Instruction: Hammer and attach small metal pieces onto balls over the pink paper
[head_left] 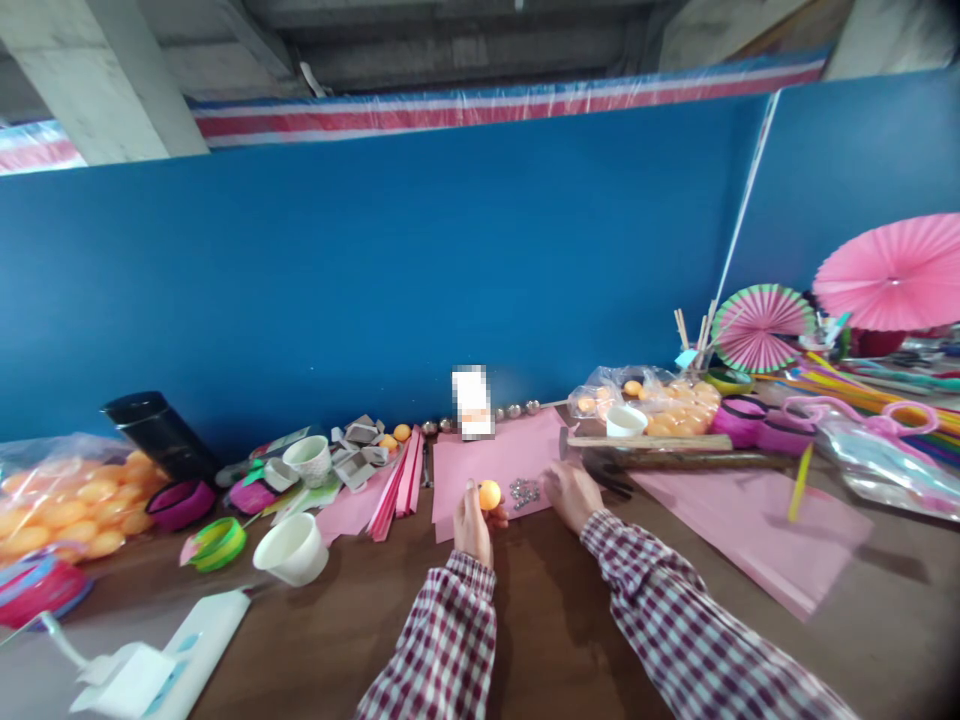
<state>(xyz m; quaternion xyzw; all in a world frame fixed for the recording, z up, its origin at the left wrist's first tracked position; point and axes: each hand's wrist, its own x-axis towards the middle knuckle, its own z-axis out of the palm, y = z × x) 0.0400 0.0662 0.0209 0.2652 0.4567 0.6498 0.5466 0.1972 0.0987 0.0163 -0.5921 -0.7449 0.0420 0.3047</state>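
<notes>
My left hand is closed round an orange ping-pong ball, above the near edge of a pink paper sheet. To the right of the ball, a small heap of shiny metal pieces lies on the same sheet; their exact kind is too small to tell. Just beyond the heap is my right hand, its fingers curled together at the sheet's right edge. Whatever those fingers hold, if anything, is hidden. Along the back of the sheet runs a row of metal balls.
Wooden-handled tools lie right of my right hand, before a bag of orange balls. Pink scissors and another pink sheet are farther right. Leftward stand a white cup, a power strip and a black bottle.
</notes>
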